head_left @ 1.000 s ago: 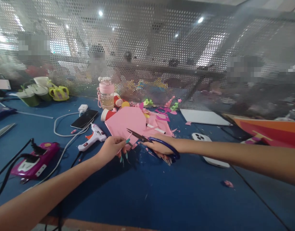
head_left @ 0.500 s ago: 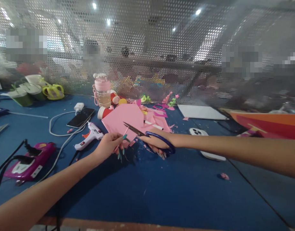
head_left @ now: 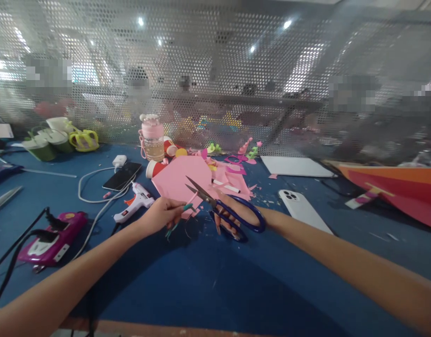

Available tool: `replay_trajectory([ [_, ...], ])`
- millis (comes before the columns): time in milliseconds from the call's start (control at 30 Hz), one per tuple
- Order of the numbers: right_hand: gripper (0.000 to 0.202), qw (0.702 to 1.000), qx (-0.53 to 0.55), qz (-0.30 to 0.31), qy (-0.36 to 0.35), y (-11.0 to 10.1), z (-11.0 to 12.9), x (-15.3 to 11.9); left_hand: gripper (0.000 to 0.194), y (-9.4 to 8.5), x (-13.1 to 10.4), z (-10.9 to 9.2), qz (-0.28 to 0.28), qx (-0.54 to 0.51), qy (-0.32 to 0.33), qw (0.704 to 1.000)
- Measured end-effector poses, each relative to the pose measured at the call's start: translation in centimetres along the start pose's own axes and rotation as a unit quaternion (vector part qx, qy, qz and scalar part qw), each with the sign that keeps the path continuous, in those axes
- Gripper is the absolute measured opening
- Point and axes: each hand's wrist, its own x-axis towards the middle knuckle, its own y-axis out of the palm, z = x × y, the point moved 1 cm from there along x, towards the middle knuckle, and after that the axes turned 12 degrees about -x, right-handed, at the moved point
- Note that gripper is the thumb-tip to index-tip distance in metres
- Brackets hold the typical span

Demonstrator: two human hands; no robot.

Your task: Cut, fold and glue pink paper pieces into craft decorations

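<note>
Two bare hands faced each other on my remote feed. The left hand (head_left: 163,217) had thumb and fingertips pinched together on a narrow pink paper strip (head_left: 191,199), its free end poking out just past the nails toward the blades. The right hand (head_left: 244,212) had its fingers wrapped through the loops of the blue-handled scissors (head_left: 211,202), blades slightly parted; whether they touched the strip, I couldn't tell.

What worried me most was the left fingertips: the blades lay so close beyond them that a hasty squeeze could have nicked skin or a long teal nail. So slim a strip, I judged, might also fold between the blades instead of cutting, or slip out of a loose pinch. Just past the fingers, the blade tips hung over the large pink paper sheet (head_left: 182,174), so a dip could have snagged it. Left of the pinching fingers lay the glue gun (head_left: 135,203), which a careless elbow might have shoved; beyond the right wrist, the white smartphone (head_left: 303,210) ran a similar risk.
</note>
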Motion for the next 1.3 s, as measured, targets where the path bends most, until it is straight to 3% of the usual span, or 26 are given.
replay_trajectory([
  [100, 0.063, 1.0, -0.013, 0.023, 0.011, 0.1, 0.2, 0.2, 0.027, -0.2, 0.0, 0.0, 0.023, 0.017, 0.018, 0.999],
  [233, 0.052, 0.994, -0.106, -0.005, 0.033, 0.2, 1.0, 0.7, 0.027, -0.2, -0.2, 0.1, 0.031, 0.046, 0.047, 0.997],
  [433, 0.051, 0.975, -0.206, -0.053, 0.068, -0.1, 1.5, 0.7, 0.024, 0.0, -0.4, 0.3, 0.001, 0.094, 0.075, 0.993],
  [667, 0.044, 0.952, -0.283, -0.1, 0.052, -0.3, 1.8, 1.9, 0.027, -0.3, 0.1, 0.6, -0.056, 0.116, 0.075, 0.989],
  [800, 0.04, 0.958, -0.276, -0.076, 0.006, -1.1, 1.8, 3.3, 0.024, -0.6, 0.4, 1.4, -0.066, 0.097, 0.058, 0.991],
  [933, 0.047, 0.974, -0.212, -0.078, 0.03, -1.0, 1.5, 3.5, 0.017, -0.5, 0.4, 1.7, -0.061, 0.049, 0.057, 0.995],
  [1100, 0.045, 0.977, -0.107, -0.183, 0.001, 0.2, 0.8, 2.5, 0.012, 0.2, 0.3, 1.3, -0.046, -0.075, 0.046, 0.995],
  [1300, 0.038, 0.928, -0.106, -0.346, -0.084, 0.7, -0.1, 1.3, 0.016, 0.6, 0.3, 0.9, -0.03, -0.178, 0.015, 0.984],
])
